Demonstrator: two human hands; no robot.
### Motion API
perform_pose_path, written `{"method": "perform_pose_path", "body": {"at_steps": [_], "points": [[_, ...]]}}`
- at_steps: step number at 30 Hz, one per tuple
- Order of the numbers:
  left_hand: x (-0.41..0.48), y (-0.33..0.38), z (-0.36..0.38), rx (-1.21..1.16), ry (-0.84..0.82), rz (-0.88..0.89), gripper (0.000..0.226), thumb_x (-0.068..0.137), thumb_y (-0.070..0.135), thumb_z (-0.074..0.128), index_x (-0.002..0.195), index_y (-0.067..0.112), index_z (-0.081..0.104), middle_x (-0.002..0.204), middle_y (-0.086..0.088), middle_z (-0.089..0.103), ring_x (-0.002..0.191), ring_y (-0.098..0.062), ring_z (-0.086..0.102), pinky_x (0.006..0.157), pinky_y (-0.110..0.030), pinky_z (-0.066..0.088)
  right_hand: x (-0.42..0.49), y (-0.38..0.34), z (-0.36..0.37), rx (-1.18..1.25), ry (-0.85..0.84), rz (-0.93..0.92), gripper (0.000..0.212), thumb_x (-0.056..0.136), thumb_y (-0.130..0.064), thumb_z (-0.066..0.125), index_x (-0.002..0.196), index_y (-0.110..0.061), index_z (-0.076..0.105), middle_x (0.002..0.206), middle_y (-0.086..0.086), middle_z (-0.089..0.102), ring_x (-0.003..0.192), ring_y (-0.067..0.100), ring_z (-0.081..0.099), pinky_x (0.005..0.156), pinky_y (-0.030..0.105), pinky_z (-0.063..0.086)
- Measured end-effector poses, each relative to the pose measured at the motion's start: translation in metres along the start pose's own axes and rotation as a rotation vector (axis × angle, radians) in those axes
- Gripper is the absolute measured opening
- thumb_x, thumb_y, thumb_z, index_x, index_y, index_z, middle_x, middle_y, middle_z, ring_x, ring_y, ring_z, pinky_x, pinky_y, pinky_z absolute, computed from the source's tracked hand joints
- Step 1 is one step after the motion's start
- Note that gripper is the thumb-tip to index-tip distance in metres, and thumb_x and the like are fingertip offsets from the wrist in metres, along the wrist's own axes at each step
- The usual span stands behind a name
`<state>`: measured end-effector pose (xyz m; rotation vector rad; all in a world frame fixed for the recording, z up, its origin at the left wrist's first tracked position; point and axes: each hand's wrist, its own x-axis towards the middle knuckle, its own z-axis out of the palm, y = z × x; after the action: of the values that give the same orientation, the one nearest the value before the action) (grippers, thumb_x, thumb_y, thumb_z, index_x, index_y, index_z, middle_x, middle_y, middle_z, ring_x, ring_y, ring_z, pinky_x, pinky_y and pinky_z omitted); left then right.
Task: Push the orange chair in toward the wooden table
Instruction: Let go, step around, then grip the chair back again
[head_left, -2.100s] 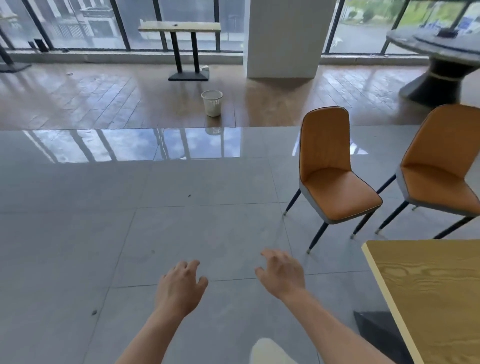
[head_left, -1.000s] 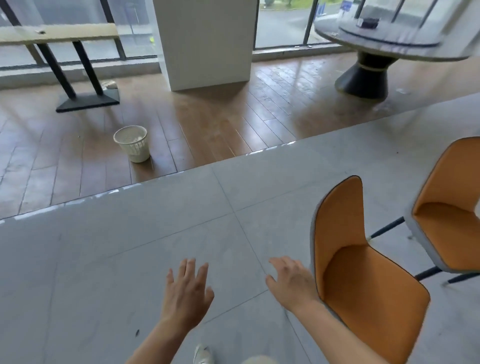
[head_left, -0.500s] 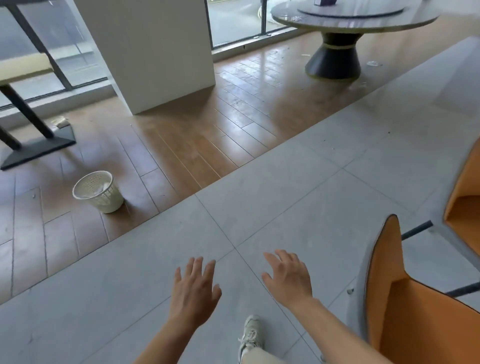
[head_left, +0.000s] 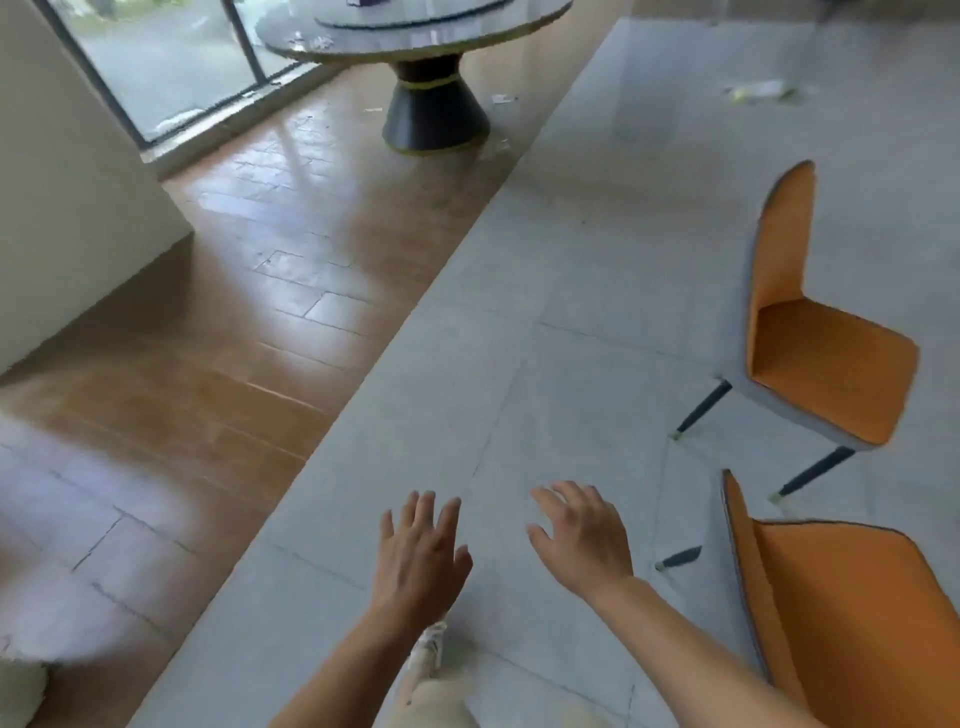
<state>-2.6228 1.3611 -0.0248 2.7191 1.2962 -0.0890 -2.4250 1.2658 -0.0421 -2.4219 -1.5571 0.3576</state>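
**As the head is turned right, 2 orange chairs are seen**

Compared with half a second ago, much more of the room on the right is shown. The orange chair (head_left: 841, 623) was cut off at the right edge then. Now more of its seat is seen in the bottom right corner. A second chair (head_left: 810, 364) is now seen whole behind it, where only a corner was seen before. The round table (head_left: 395, 49) has been brought nearer to the top middle. The white basket can no longer be made out.

The orange chair is turned toward the right of the picture. Its back is seen edge-on at its left side, and that edge runs nearly straight up and down. The seat is spread out to the right. The inside is orange, the outer shell is grey, and 1 dark leg with a pale tip is seen poking out to the left.

The left hand (head_left: 415, 566) and the right hand (head_left: 582, 545) are held out over the grey tiles (head_left: 519, 364) as before. Their fingers are spread and nothing is gripped. The right hand is near the chair's back but is kept apart from it.
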Motion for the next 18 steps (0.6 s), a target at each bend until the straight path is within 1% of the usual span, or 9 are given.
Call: {"method": "perform_pose_path", "body": {"at_steps": [2,5,9,12,15,18], "points": [[0.055,0.013,0.002,-0.016,-0.002,0.173,0.060,0.079,0.038,0.074,0.133,0.017,0.057,0.134,-0.017,0.059,0.127,-0.038,0.052,0.100,-0.060,0.044,0.015,0.014,-0.009,-0.013,0.082,0.125,0.043,0.084,-0.041,0.065,0.125,-0.025,0.063,0.124,0.002,0.066,0.107,0.029,0.060,0.085,0.042,0.053],[0.127,0.042,0.000,-0.038,-0.059,0.438,0.060,0.084,0.040,0.068,0.138,0.017,0.052,0.140,-0.016,0.054,0.133,-0.037,0.046,0.105,-0.059,0.040,0.026,0.030,-0.030,-0.011,0.176,0.359,0.045,0.089,-0.040,0.060,0.130,-0.024,0.060,0.129,0.003,0.064,0.112,0.028,0.058,0.091,0.040,0.052],[0.187,0.108,-0.015,-0.049,-0.102,0.776,0.059,0.087,0.040,0.064,0.139,0.017,0.050,0.140,-0.015,0.053,0.134,-0.035,0.044,0.108,-0.057,0.037,0.016,0.054,-0.066,-0.022,0.335,0.680,0.042,0.090,-0.037,0.064,0.128,-0.020,0.061,0.127,0.005,0.064,0.115,0.028,0.058,0.085,0.040,0.056],[0.197,0.159,-0.024,-0.053,-0.132,1.027,0.058,0.089,0.039,0.061,0.140,0.017,0.049,0.141,-0.015,0.051,0.135,-0.035,0.042,0.107,-0.056,0.036,-0.008,0.069,-0.087,-0.014,0.432,0.890,0.039,0.092,-0.038,0.061,0.128,-0.022,0.060,0.128,0.001,0.063,0.117,0.027,0.055,0.086,0.040,0.055],[0.190,0.205,-0.029,-0.060,-0.126,1.217,0.056,0.094,0.043,0.054,0.144,0.019,0.043,0.147,-0.012,0.046,0.139,-0.032,0.037,0.114,-0.053,0.031,-0.034,0.077,-0.095,-0.041,0.492,1.048,0.040,0.094,-0.042,0.060,0.130,-0.025,0.057,0.128,-0.002,0.063,0.117,0.025,0.055,0.086,0.039,0.055],[0.175,0.241,-0.026,-0.036,-0.172,1.359,0.051,0.098,0.047,0.043,0.142,0.021,0.042,0.146,-0.008,0.046,0.140,-0.028,0.034,0.115,-0.052,0.030,-0.064,0.075,-0.086,-0.021,0.538,1.209,0.034,0.095,-0.046,0.058,0.124,-0.027,0.058,0.118,-0.006,0.065,0.107,0.022,0.058,0.081,0.038,0.055]]}}
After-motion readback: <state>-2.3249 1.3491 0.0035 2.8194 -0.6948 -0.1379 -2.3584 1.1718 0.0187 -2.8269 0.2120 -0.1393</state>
